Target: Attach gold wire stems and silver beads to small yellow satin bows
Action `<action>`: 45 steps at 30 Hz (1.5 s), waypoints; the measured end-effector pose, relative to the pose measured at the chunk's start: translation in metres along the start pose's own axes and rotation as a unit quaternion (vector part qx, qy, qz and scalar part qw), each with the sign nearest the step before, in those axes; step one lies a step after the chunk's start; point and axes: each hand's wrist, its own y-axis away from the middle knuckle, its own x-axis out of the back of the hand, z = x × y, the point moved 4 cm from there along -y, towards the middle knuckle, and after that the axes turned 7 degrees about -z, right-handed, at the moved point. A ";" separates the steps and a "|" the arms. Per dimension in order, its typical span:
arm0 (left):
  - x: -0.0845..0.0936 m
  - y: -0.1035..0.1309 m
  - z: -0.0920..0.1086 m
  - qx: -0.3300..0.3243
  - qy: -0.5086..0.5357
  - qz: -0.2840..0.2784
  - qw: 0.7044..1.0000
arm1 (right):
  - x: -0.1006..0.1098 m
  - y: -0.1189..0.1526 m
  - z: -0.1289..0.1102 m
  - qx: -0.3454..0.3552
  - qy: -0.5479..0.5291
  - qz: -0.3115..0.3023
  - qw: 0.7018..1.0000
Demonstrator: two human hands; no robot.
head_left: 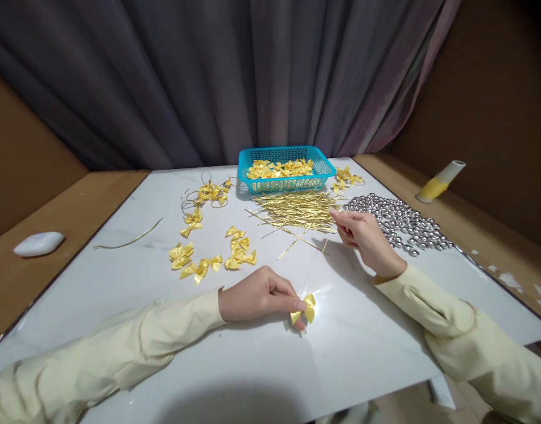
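Near the front middle of the white table, my left hand (267,296) pinches a yellow ribbon bow (310,307) between thumb and fingers. My right hand (363,237) is at the right edge of a pile of thin gold ties (292,210), its thumb and fingertips pressed together; whatever they hold is too small to make out. Silver ring-like pieces (396,218) lie spread just beyond and to the right of this hand. Several loose yellow bows (239,253) rest on the table beyond my left hand.
A blue basket (253,186) of yellow bows stands at the back. Bows with gold cords (212,192) lie left of it, more bows (346,178) right of it. A curved gold tie (133,238) and a white object (38,244) are leftward; a yellow-and-white tube (441,182) is at right.
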 end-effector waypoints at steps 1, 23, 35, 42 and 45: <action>0.000 0.000 0.000 -0.001 0.013 0.000 1.000 | 0.003 -0.002 0.002 0.000 0.010 0.003 1.000; 0.013 -0.003 -0.006 0.011 -0.039 0.089 0.995 | 0.017 -0.009 -0.006 0.060 0.147 0.043 0.986; 0.009 -0.001 -0.001 0.012 -0.055 0.068 0.996 | 0.004 -0.015 0.018 -0.118 -0.267 -0.109 0.950; 0.011 0.000 -0.003 0.015 -0.047 0.082 0.995 | 0.002 -0.013 0.015 -0.099 -0.172 -0.159 0.967; 0.013 0.000 -0.003 0.018 -0.052 0.097 0.994 | 0.003 -0.012 0.016 -0.112 -0.142 -0.157 0.971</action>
